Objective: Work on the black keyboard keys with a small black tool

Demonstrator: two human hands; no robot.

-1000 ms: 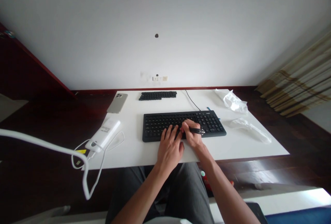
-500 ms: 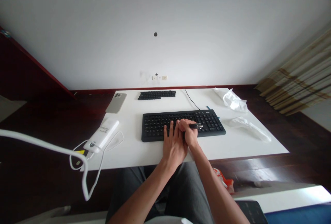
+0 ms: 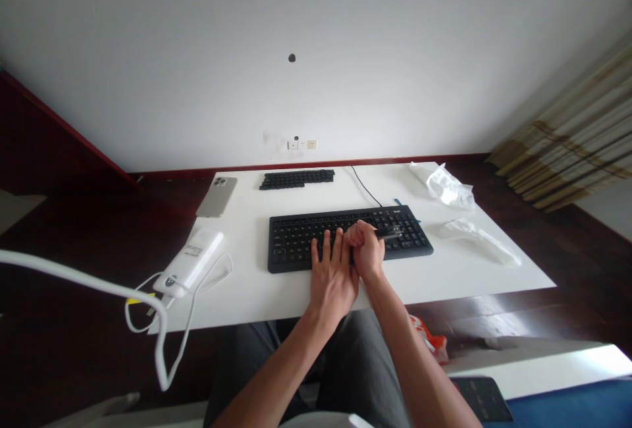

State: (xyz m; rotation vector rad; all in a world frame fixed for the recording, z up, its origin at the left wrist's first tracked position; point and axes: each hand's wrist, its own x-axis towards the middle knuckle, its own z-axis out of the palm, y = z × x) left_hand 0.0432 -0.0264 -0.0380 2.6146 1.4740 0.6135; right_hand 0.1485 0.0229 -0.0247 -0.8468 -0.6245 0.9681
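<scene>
A black keyboard (image 3: pixel 296 237) lies across the middle of the white table (image 3: pixel 444 276). My left hand (image 3: pixel 332 276) rests flat on its front edge, fingers spread over the keys. Right beside it, my right hand (image 3: pixel 368 249) is closed around a thin black pen-like tool (image 3: pixel 390 234) whose tip sticks out to the right over the keys. The two hands touch each other. A row of loose black keycaps (image 3: pixel 297 179) sits at the back of the table.
A phone (image 3: pixel 216 196) lies face down at the back left. A white power bank (image 3: pixel 188 263) with a looping white cable sits at the left edge. Crumpled clear plastic bags (image 3: pixel 447 188) lie at the right. The keyboard's cord runs back.
My left hand slid right along the keyboard until it met my right hand. My right hand drew the tool inward and tilted its tip up a little.
</scene>
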